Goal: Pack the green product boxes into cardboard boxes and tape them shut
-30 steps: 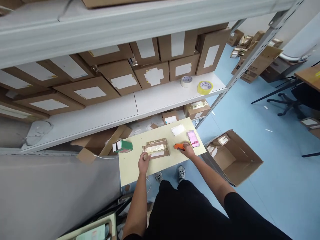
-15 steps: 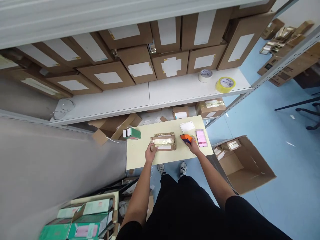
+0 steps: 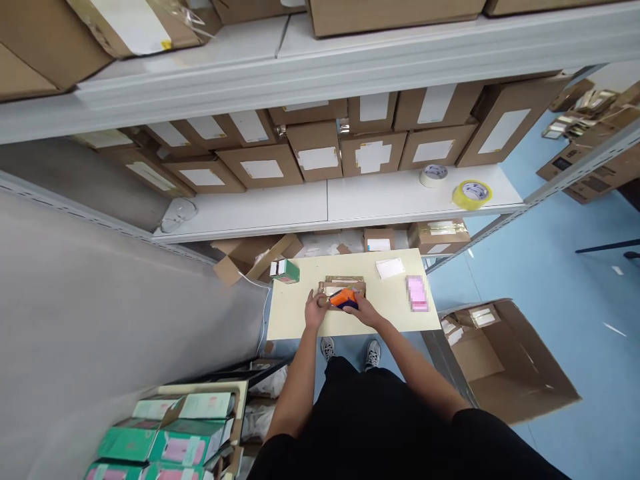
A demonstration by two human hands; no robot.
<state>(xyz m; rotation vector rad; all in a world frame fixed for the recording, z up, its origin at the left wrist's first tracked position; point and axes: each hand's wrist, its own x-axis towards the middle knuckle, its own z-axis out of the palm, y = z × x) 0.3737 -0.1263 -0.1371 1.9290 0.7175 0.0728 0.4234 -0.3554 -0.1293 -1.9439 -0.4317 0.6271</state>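
Note:
On the cream tabletop (image 3: 290, 320) lies a small brown cardboard box (image 3: 364, 291) with shiny tape across its top. A second flat taped box (image 3: 345, 279) seems to lie against its far side. My left hand (image 3: 315, 312) grips the near box's left end, fingers curled round it. My right hand (image 3: 366, 312) is closed on an orange and dark blue tape dispenser (image 3: 344, 298). The dispenser is over the near box, its front end close to my left fingers, and it hides much of the box top. Whether it touches the cardboard I cannot tell.
A green box (image 3: 286, 271) stands at the table's left; white papers (image 3: 390, 268) and a pink-screened phone (image 3: 417, 293) lie right. Tape rolls (image 3: 472, 194) and cartons fill the shelf (image 3: 250, 212) behind. On the floor at right sits a large open carton (image 3: 520, 353).
My right hand has carried the tape dispenser leftward from beside the phone to over the box. My left hand stays at the box's left end. The head view has shifted, showing more upper shelf.

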